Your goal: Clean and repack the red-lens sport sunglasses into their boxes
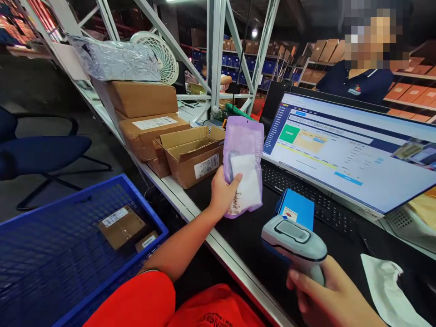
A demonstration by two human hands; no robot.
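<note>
Near the middle of the frame, the left hand (pixel 222 193) grips a translucent purple zip pouch (pixel 245 170), its thumb pressed across the front and the pouch upright above the table (pixel 248 245). Over at lower right, well apart from it, the right hand (pixel 316 288) is wrapped around the handle of a grey handheld barcode scanner (pixel 294 238). From where I stand, the pouch is up and to the left of that scanner, not touching it. A blue box (pixel 301 206) sits between them, partly hidden behind the scanner head, with the keyboard (pixel 327 213) beside it. Left of the pouch, at centre left, stands an open cardboard box (pixel 195 165); the lit monitor (pixel 340 154) fills the right.
</note>
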